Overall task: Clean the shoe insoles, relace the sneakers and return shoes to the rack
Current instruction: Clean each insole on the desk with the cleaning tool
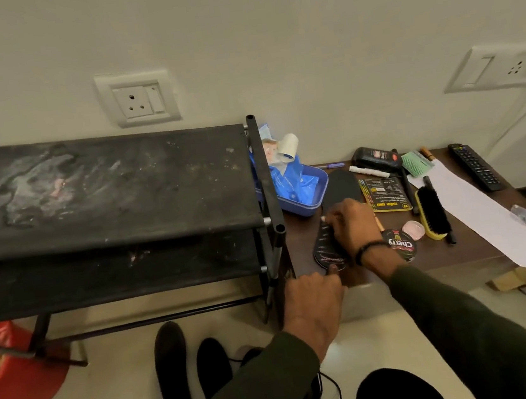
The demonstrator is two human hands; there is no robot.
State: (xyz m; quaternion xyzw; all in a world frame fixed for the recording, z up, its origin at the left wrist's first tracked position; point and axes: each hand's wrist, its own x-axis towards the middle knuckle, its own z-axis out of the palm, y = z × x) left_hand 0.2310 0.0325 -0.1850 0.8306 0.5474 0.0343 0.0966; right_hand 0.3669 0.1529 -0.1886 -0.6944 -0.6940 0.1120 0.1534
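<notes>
- Insole (pixel 327 251), black with light printed markings, is laid flat near the front left corner of the low brown table (pixel 460 251), just beside the shoe rack (pixel 105 192).
- Its heel end is pressed down by the fingertips of the left hand (pixel 315 309); the fingers are bent at the knuckles, and whether they curl round the edge cannot be told.
- Its toe end is covered by the right hand (pixel 351 225), whose fingers are curled together on a small white item that is mostly hidden; what that item is cannot be told.
- A second black insole (pixel 341 186) is placed further back on the table, partly behind the right hand and beside the blue tray (pixel 305 207).
- The blue tray is filled with blue packets and a white roll.
- A round polish tin (pixel 401 245) is positioned next to the right wrist, with a small pink container (pixel 414 230) and a yellow-backed shoe brush (pixel 432 211) to its right.
- A black-and-yellow leaflet (pixel 385 194), a black bottle (pixel 376 159), a green comb (pixel 416 162), a white paper strip (pixel 482 215) and a remote control (pixel 474 166) are spread over the rear of the table.
- Two dark shoes (pixel 190 370) are set on the floor in front of the rack.
- A red bin (pixel 14 372) is seen at the lower left.
</notes>
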